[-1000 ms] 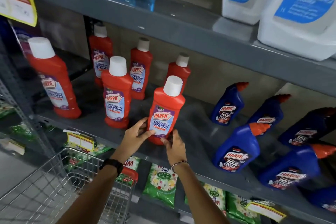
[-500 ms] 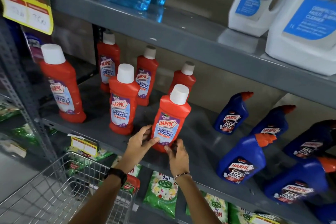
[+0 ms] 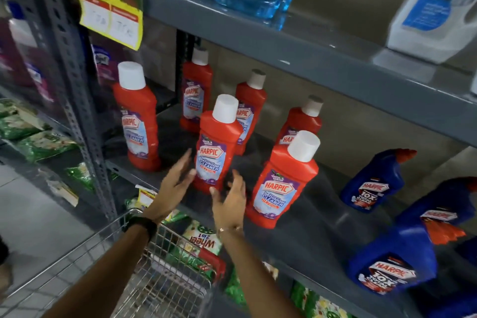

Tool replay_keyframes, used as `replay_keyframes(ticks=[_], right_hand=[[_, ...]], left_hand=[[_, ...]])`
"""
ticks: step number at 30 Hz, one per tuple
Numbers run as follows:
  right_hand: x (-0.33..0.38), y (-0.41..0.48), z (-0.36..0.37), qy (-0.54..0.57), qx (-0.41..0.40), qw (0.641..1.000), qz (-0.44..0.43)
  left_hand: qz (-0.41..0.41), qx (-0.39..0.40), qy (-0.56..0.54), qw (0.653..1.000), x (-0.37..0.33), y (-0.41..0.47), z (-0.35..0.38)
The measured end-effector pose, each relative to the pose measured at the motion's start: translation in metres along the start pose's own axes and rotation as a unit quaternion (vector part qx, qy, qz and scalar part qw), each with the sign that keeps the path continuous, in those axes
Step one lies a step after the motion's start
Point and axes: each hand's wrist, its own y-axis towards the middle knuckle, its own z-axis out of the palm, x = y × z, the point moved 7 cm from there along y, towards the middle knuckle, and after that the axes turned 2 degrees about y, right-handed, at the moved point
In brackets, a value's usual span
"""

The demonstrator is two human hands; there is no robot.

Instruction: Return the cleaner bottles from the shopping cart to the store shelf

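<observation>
Cleaner bottles in red, six of them, stand upright on the grey shelf [image 3: 304,245] in the middle of the frame, white caps up, their long axes running a little off vertical in this wide view. The one that the hands seem to be about is the front-row red bottle [image 3: 215,147] just left of centre: it sits directly above and beyond the hands, near the shelf's front edge. The left hand [image 3: 173,187] is spread wide, fingers straight, its fingertips touching or just beside the bottle's lower left side; motion blur keeps me from saying which. The right hand [image 3: 230,202] is likewise open and holds nothing, lying just below the bottle's base and between it and the next front-row bottle [image 3: 284,183] to the right. The left hand looks the nearer of the two to the bottle. Neither hand has closed on anything.

As for containers, the wire shopping cart [image 3: 165,279] fills the lower left of the frame beneath the forearms; only its rim and mesh show, and I see no bottle in the part that is visible, though most of the basket is out of view. Blue angled-neck bottles [image 3: 374,183] lie at the right of the same shelf
</observation>
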Motion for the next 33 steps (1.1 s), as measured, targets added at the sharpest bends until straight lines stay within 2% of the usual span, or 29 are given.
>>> replay_keyframes(ticks=[4, 9, 19, 33], right_hand=[[-0.008, 0.022, 0.011, -0.007, 0.048, 0.998, 0.041], [-0.012, 0.018, 0.011, -0.036, 0.022, 0.999, 0.020], [-0.004, 0.010, 0.017, -0.049, 0.041, 0.998, -0.007], [-0.008, 0.008, 0.021, -0.038, 0.048, 0.998, 0.019]], left_hand=[[0.006, 0.006, 0.033, 0.999, 0.011, 0.009, 0.004], [-0.010, 0.029, 0.031, 0.999, 0.011, 0.004, -0.001], [-0.033, 0.026, 0.011, 0.999, 0.011, -0.006, -0.010], [-0.036, 0.017, 0.013, 0.999, 0.007, -0.005, -0.008]])
